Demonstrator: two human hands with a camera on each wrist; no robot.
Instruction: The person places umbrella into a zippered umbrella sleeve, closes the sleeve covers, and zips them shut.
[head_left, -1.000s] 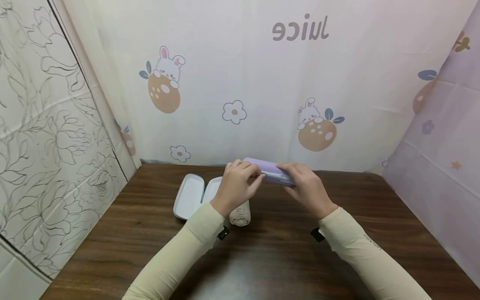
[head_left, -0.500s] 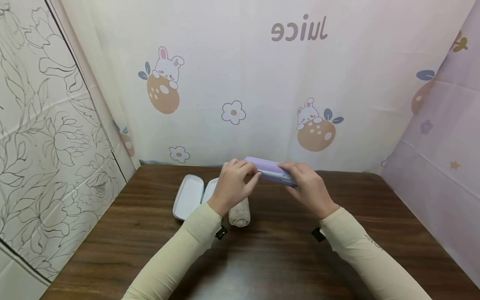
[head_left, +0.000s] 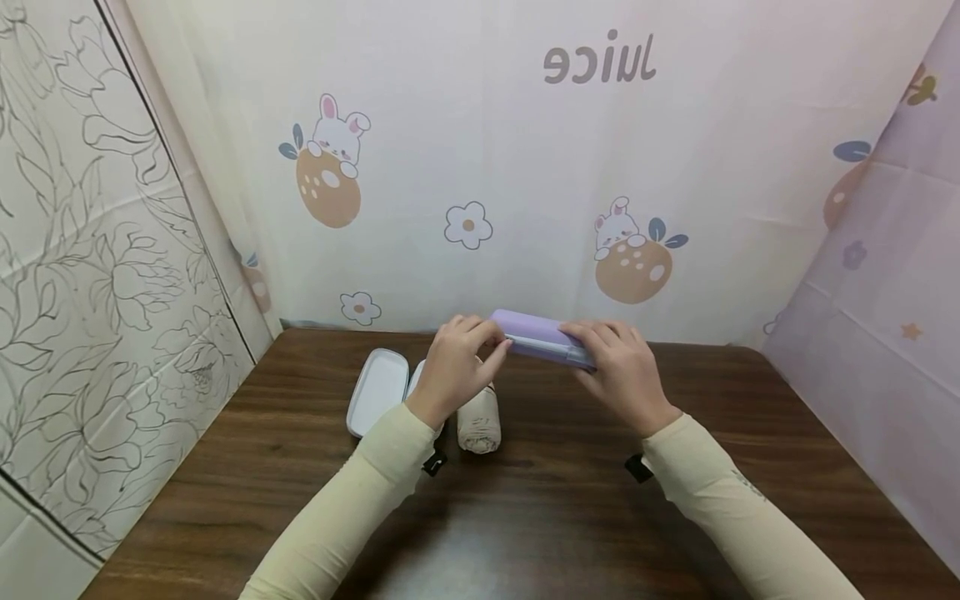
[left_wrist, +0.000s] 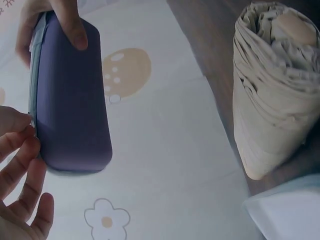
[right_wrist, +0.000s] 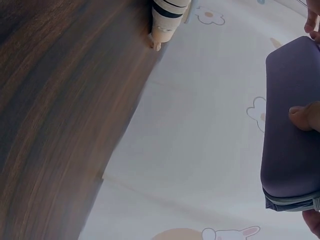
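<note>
A purple zip-up hard case is held up off the table, its pale zip facing me in the head view. My right hand grips its right end, with the thumb and fingers on opposite faces of the case in the right wrist view. At the left end, the thumb and forefinger of my left hand pinch the zip edge, apparently at its pull. The other left fingers are loosely bent beside the case in the left wrist view. Whether anything is inside the case cannot be seen.
Behind my left forearm lies an open two-part case with a white inside, partly hidden. Beside it sits a rolled beige bundle, apparently a folded umbrella. Patterned curtains stand behind the dark wooden table.
My left hand has slid left along the zip edge, to the case's left end. The right hand keeps its grip; the case has barely moved.
</note>
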